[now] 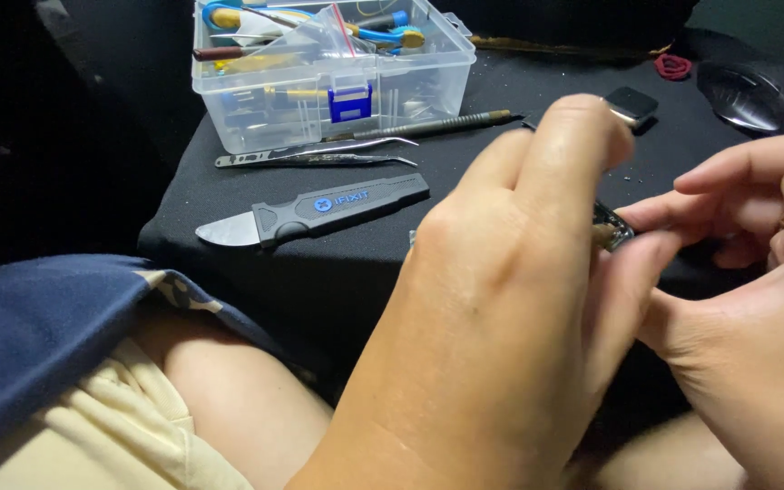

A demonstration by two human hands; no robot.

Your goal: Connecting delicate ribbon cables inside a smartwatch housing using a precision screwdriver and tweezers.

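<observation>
Black desk (519, 100) before us, our left hand (492, 336) and right hand (755, 299) pinching a small part (612, 227) between fingers, its axis hidden, pry tool (315, 213) lying blade leftward.

clear tool box (410, 91) | tweezers (319, 156) | flat-bladed opening tool (315, 210) | red band (673, 65)
</observation>
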